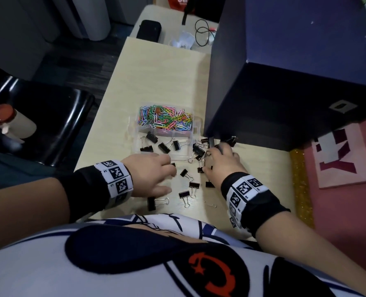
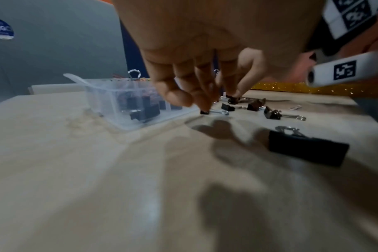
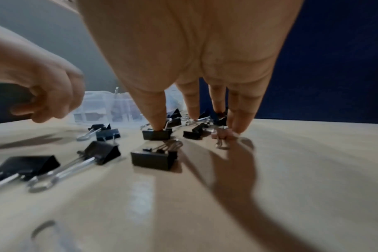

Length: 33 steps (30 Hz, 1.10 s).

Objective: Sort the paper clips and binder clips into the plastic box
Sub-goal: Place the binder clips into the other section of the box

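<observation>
The clear plastic box (image 1: 196, 123) sits mid-tabletop (image 1: 156, 82), just left of a dark blue box (image 1: 285, 82). Its far compartment is heaped with coloured paper clips (image 1: 166, 118); the near compartments hold a few black binder clips (image 1: 164, 147).

More binder clips lie loose on the tabletop between the box and the person: a cluster (image 1: 198, 150) at the plastic box's right corner, several small ones (image 1: 194, 185) between the two hands, and a larger one (image 1: 152, 203) nearest the body.

The left hand (image 1: 150, 172) hangs just in front of the plastic box with its fingers (image 2: 177, 95) curled downward; their tips meet a small clip (image 2: 205, 112) on the tabletop, though whether they pinch it or only touch it I cannot tell.

The right hand (image 1: 222, 166) is spread over the cluster with straight fingers (image 3: 242, 119), released and gripping nothing: the thumb tip presses a clip (image 3: 157, 134), and the other tips rest on clips and on the tabletop.

Both wrists wear black bands with white coded markers (image 1: 115, 176). A single pale paper clip (image 1: 212, 204) lies near the tabletop's front edge.
</observation>
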Each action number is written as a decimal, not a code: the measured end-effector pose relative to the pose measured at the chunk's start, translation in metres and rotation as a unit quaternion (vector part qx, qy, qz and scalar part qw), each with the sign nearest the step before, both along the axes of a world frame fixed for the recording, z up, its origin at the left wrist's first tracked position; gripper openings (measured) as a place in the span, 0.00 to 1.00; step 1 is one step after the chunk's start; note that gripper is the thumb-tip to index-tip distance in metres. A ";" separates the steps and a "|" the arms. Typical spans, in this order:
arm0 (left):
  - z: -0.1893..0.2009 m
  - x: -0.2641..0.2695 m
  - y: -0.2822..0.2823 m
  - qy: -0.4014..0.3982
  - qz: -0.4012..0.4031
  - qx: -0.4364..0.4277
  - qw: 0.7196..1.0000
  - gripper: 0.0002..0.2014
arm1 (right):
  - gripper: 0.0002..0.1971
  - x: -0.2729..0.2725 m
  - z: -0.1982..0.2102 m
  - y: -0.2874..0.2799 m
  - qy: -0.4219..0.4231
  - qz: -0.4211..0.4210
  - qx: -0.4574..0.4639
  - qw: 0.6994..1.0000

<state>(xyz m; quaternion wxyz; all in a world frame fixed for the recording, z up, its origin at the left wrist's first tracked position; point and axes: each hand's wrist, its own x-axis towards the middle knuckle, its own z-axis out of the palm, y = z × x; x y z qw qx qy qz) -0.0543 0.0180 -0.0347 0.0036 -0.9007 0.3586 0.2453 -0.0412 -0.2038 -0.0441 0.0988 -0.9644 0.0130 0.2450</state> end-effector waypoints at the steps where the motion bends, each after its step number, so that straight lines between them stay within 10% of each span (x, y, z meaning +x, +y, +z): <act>1: 0.001 0.002 0.002 0.029 -0.021 0.004 0.999 0.27 | 0.25 -0.002 -0.002 0.001 -0.008 0.000 0.000 1.000; 11: -0.013 -0.004 -0.004 0.066 -0.099 0.093 0.989 0.25 | 0.38 0.002 0.000 0.005 -0.011 0.092 0.015 0.996; 20: -0.014 0.003 -0.008 0.027 -0.055 0.096 0.994 0.19 | 0.22 -0.004 -0.006 0.012 -0.006 0.095 0.034 0.995; 33: 0.009 0.029 0.014 -0.135 0.044 -0.149 0.979 0.22 | 0.07 0.011 0.025 0.016 -0.128 -0.007 0.166 0.978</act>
